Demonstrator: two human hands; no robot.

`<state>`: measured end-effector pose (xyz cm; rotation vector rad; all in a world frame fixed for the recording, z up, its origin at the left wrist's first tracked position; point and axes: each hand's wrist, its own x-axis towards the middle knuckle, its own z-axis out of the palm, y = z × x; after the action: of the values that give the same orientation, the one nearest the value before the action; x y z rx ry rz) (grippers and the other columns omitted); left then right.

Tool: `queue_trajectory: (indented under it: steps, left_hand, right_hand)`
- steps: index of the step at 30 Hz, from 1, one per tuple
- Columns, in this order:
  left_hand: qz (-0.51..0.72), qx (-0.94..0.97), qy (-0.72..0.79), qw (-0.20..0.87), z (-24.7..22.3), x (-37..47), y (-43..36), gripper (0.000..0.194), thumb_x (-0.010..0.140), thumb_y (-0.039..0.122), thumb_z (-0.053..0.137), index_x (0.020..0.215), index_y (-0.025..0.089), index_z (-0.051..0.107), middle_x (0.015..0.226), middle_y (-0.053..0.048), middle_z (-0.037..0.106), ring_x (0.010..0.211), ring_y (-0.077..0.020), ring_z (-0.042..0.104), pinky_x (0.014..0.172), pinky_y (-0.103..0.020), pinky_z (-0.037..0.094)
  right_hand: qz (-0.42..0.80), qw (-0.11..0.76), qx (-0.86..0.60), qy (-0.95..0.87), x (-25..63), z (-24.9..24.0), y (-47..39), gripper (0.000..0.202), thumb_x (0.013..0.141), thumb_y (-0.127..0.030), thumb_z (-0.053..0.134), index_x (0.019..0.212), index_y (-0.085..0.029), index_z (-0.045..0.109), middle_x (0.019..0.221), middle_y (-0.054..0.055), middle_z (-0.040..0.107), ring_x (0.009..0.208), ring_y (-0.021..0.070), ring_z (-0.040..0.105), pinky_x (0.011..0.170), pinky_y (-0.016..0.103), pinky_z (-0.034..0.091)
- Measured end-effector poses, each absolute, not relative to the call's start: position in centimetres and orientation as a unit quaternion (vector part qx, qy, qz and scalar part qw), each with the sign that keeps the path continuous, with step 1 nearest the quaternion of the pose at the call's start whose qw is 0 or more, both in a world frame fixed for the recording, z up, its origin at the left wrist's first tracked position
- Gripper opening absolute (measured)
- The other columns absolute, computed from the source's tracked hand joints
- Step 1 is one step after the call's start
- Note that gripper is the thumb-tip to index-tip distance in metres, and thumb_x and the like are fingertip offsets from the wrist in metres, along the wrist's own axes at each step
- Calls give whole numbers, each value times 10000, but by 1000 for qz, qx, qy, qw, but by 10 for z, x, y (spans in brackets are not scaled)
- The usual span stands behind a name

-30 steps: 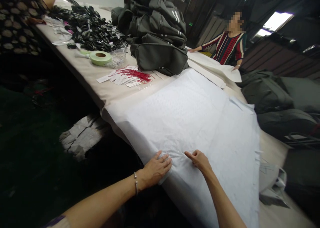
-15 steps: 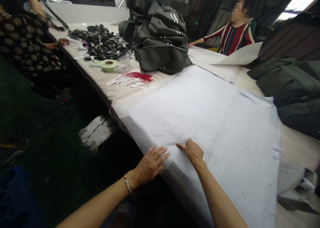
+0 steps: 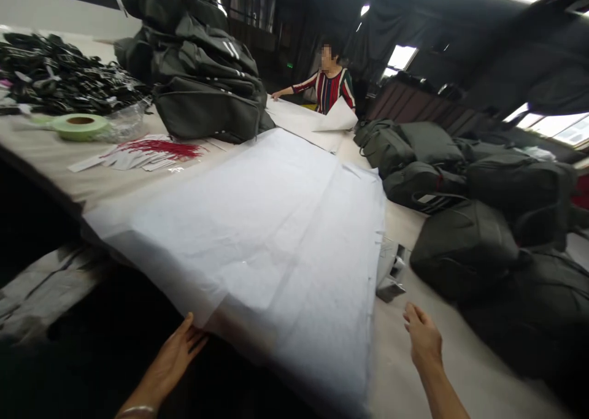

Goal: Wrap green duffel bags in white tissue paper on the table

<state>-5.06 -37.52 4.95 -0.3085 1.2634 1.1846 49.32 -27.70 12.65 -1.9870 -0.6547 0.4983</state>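
Note:
A stack of thin white paper sheets [image 3: 257,222] lies across the table and hangs over its front edge. At that edge is my left hand [image 3: 177,354], its thumb and fingers apart, touching or very close to the near left corner of the sheets; nothing is held in it. My right hand [image 3: 424,339] is over the bare tabletop to the right of the paper. Its fingers are curled in, with nothing visible in them. Just beyond it, a shiny grey metal object [image 3: 391,284] sits by the sheets' right edge.
Dark green bags are piled at the back [image 3: 207,109] and along the right [image 3: 464,247]. On the left lie black straps [image 3: 59,78], a green tape roll [image 3: 80,126] and white tags with red strings [image 3: 156,152]. A co-worker [image 3: 329,88] in stripes handles paper across the table.
My view has swung to the right. Both hands have left the paper's surface: the left is now lower at the front edge, the right off to the right with curled fingers.

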Motion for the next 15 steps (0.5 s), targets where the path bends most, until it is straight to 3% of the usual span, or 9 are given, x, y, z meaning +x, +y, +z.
queue_trajectory:
  steps: [5,11,15]
  left_hand:
    - [529,-123,554,631,58,-43,-373,103,884,102,573,893,173,647,865,-31,711,734,-188,689,693,-343,588]
    - [550,-91,548,624,59,-37,-376,103,831,60,627,877,150,650,857,-29,715,724,-187,695,694,-336,592]
    - [547,-78,541,634,53,-38,-379,87,882,85,579,902,153,628,875,-56,723,760,-208,708,728,-373,591]
  right_hand:
    - [309,492,-789,-199,535,112,-242,628,466,-624,704,911,-185,636,988,74,672,885,235,640,649,315,505]
    - [343,500,-780,-157,546,103,-220,561,406,-499,803,855,-196,658,936,42,685,867,231,632,627,308,469]
    - [325,493,-794,-141,546,106,-212,434,487,-399,844,821,-181,673,870,17,674,894,238,621,687,338,469]
